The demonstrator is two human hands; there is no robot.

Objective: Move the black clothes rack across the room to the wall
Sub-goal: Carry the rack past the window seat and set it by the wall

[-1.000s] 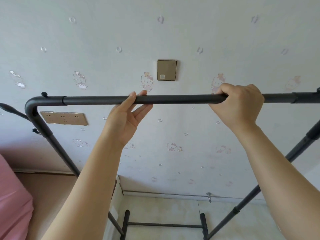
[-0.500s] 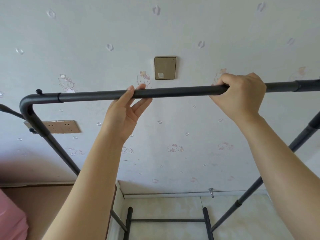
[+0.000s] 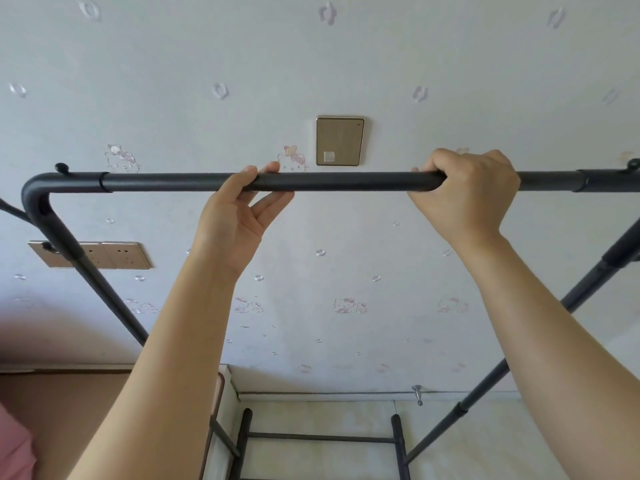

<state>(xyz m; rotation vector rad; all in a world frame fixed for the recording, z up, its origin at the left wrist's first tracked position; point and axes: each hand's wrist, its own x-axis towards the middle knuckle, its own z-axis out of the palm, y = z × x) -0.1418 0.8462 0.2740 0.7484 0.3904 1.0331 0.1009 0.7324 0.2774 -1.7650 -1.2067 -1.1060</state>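
Fingers (image 3: 427, 168) of the right hand (image 3: 464, 195) curl fully over the top bar of the rack (image 3: 346, 181), closed tight around it. Left hand (image 3: 239, 209) grips more loosely: thumb over the bar, fingers partly spread beneath and behind it, palm facing the person. Both hands sit near the middle of the bar, apart from each other. Rack stands right in front of the wall (image 3: 346, 64), its bar level, bent corner at left, side poles slanting down to a base frame on the pale floor (image 3: 311, 420). Wall carries cartoon-cat paper, a gold switch plate (image 3: 340, 141) just above the bar, and a socket strip (image 3: 114, 255) low left, partly crossed by the left pole. Pink fabric (image 3: 14, 448) shows at the bottom-left edge.
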